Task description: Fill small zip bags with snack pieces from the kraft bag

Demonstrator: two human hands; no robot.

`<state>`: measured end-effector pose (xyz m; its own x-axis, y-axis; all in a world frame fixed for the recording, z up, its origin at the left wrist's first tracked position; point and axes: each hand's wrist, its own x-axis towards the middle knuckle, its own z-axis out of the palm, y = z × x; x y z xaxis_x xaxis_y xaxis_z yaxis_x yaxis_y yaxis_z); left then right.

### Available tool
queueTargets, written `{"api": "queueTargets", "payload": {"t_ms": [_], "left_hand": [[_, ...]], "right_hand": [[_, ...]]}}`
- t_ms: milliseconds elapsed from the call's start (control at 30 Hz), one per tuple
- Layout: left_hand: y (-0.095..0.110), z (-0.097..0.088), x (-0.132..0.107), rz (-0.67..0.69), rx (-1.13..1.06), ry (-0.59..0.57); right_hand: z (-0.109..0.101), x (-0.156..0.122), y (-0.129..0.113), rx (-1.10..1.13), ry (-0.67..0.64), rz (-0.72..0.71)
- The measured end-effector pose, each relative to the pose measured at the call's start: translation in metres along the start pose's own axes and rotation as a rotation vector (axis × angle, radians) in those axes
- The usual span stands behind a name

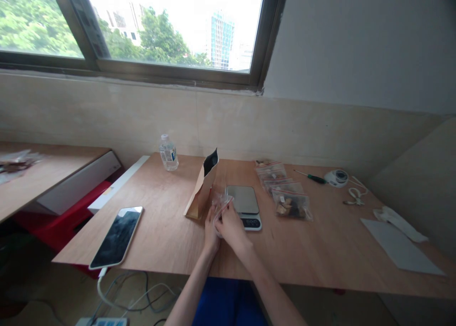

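Note:
Both hands meet over the wooden table and hold a small clear zip bag between them. My left hand pinches its left side and my right hand grips its right side. The bag looks empty, though my fingers hide part of it. Just behind it a digital kitchen scale lies flat. An open brown paper pouch with a black lining stands upright to the left of the hands.
A row of filled zip bags lies right of the scale. A phone on a cable rests front left, a water bottle at the back. A screwdriver, a white round device and white paper sit right.

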<state>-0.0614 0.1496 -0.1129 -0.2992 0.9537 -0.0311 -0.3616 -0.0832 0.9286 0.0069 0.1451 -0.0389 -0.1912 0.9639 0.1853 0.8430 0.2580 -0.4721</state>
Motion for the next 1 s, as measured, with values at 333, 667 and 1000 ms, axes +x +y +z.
{"api": "queueTargets", "payload": {"t_ms": [333,667,1000], "left_hand": [[0.016,0.008,-0.002,-0.054,-0.099,-0.028],[0.015,0.004,-0.002,-0.122,-0.275,0.025],[0.020,0.003,-0.006,-0.250,-0.144,-0.147]], "right_hand": [[-0.009,0.008,0.000,0.247,0.051,0.060],[-0.049,-0.003,-0.011,0.490,0.019,0.132],[-0.118,0.071,-0.043,1.132,-0.153,0.083]]}}
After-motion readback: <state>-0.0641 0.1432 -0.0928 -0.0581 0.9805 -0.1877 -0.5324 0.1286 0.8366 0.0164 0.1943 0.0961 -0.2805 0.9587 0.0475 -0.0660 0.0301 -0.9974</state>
